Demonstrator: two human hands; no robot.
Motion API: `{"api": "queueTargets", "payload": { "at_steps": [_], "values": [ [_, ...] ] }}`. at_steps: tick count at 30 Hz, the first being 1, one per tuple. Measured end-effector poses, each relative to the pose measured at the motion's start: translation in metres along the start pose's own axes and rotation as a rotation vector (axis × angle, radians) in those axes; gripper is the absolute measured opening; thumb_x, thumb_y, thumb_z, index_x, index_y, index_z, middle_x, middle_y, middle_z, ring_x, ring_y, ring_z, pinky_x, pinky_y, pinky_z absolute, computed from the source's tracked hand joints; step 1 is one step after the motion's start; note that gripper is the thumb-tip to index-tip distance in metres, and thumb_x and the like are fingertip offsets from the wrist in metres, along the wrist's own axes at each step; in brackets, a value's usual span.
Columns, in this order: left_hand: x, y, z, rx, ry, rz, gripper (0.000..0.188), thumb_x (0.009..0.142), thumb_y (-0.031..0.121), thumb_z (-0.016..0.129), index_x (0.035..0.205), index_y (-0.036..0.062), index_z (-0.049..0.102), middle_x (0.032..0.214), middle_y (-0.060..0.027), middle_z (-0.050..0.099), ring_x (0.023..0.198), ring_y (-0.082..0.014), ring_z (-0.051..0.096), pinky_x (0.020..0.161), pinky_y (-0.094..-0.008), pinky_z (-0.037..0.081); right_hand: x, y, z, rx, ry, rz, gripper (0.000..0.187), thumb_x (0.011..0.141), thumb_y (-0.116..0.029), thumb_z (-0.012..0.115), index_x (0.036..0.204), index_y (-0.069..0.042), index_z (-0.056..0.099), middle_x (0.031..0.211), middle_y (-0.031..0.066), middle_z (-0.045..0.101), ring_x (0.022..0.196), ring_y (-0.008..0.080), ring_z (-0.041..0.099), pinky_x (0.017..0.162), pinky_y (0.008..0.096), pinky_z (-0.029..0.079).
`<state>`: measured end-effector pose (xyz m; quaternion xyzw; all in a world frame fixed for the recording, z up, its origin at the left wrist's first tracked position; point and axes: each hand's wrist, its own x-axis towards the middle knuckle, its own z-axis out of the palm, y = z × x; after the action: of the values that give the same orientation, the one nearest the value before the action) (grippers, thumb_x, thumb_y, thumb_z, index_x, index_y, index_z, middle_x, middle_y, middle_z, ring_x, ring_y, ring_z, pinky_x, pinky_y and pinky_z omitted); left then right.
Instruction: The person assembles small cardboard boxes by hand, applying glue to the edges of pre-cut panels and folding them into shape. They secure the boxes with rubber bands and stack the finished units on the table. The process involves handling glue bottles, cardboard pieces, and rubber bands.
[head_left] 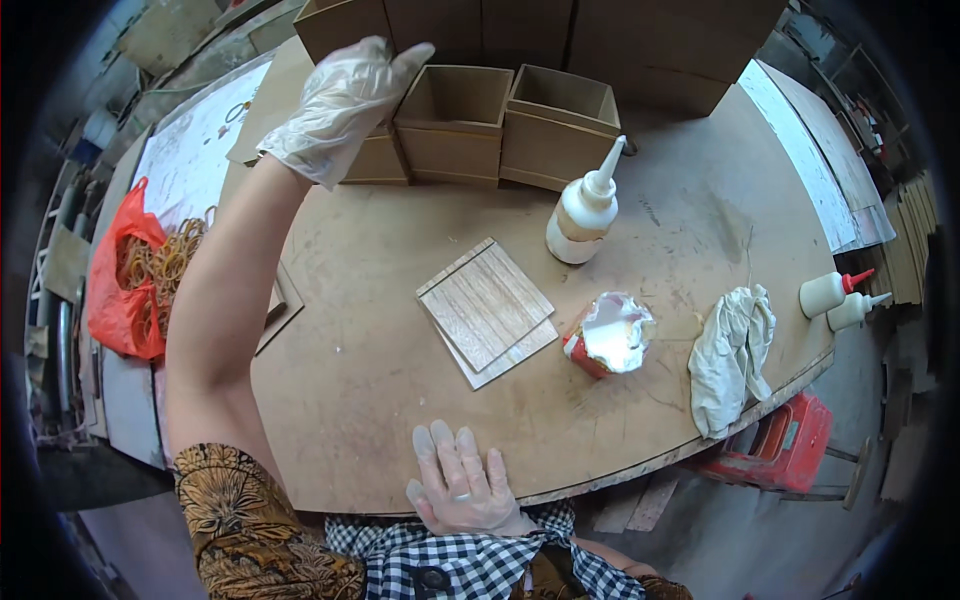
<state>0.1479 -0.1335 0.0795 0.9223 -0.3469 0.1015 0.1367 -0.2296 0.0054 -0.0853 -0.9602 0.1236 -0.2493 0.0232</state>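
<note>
My left hand [345,100], in a thin whitish glove, reaches to the far left of the table. It lies over the leftmost small wooden box [378,163] of a row, fingers curled over its top and thumb apart; the fingertips are partly hidden. Beside it stand two more open-topped boxes, a middle box [450,150] and a right box [560,140]. Gloved too, my right hand [465,490] rests palm down at the near table edge, fingers stretched, holding nothing. Beyond it lie two stacked square wood-grain panels [487,305], slightly out of line.
A white glue bottle [582,215] stands behind a torn red tub [605,335] of white paste. Rightward lie a crumpled cloth glove [732,360] and two small bottles [822,293]. Taller boxes [660,50] line the back. Left is a red bag [125,285] of rubber bands; a red stool [790,445] stands below.
</note>
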Motion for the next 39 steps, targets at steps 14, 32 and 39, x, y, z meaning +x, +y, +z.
{"api": "queueTargets", "payload": {
  "at_steps": [14,32,39],
  "values": [
    [0.034,-0.013,0.041,0.479,-0.345,0.703,0.033,0.067,-0.001,0.068,0.099,0.0048,0.072,0.091,-0.0188,0.068,0.089,-0.0346,0.067,0.08,-0.0356,0.053,0.014,-0.003,-0.013,-0.015,-0.033,0.082,0.049,0.089,-0.038,0.047,0.128,-0.015,0.066,0.13,0.0055,0.062,0.118,0.0247,0.057,0.111,0.0459,0.03],
    [0.039,-0.04,0.073,0.36,-0.465,0.822,0.025,0.065,0.01,0.073,0.088,0.0027,0.073,0.095,-0.0185,0.069,0.093,-0.0343,0.064,0.084,-0.0377,0.052,0.033,-0.011,-0.033,0.1,-0.262,0.18,0.045,0.087,-0.034,0.059,0.129,-0.016,0.062,0.128,0.0037,0.06,0.119,0.0245,0.053,0.11,0.045,0.031],
    [0.036,-0.009,0.035,0.119,-0.691,0.462,0.041,0.075,0.009,0.071,0.113,-0.002,0.065,0.107,-0.0271,0.065,0.102,-0.0405,0.064,0.09,-0.0395,0.052,0.093,0.013,-0.068,0.551,-0.242,0.408,0.033,0.087,-0.014,0.065,0.119,-0.007,0.064,0.117,0.0157,0.064,0.104,0.0364,0.062,0.091,0.0454,0.049]
  ]
}}
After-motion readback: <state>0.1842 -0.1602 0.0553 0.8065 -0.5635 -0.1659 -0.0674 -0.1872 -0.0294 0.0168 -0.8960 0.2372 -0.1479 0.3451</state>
